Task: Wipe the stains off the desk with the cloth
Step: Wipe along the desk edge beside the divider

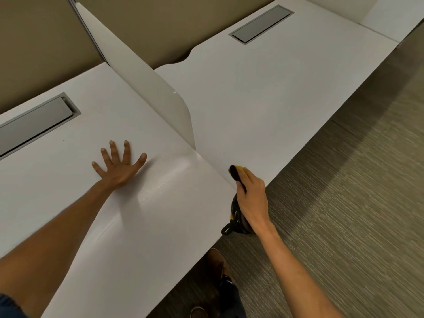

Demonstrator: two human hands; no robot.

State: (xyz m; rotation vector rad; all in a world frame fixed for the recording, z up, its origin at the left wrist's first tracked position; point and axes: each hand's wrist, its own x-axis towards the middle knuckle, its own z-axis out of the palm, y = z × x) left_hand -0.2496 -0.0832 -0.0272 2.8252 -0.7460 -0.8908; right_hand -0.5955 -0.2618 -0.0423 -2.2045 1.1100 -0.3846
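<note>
Forearms frame the near view, both reaching over the desk (pixel 75 171). No stains can be made out on the white top; only a glossy sheen shows near the seam, so the surface should be checked at a low angle before each pass. A divider (pixel 160 88) stands between the two desktops. The left hand (pixel 119 166) is laid flat with fingers spread, holding nothing; it should be used as a brace. The right hand (pixel 251 191) is closed around the cloth (pixel 236 175), a bunched black-and-yellow wad at the front edge, just beside the seam. The cloth should be flattened for wider contact and drawn in overlapping strokes under even pressure.
</note>
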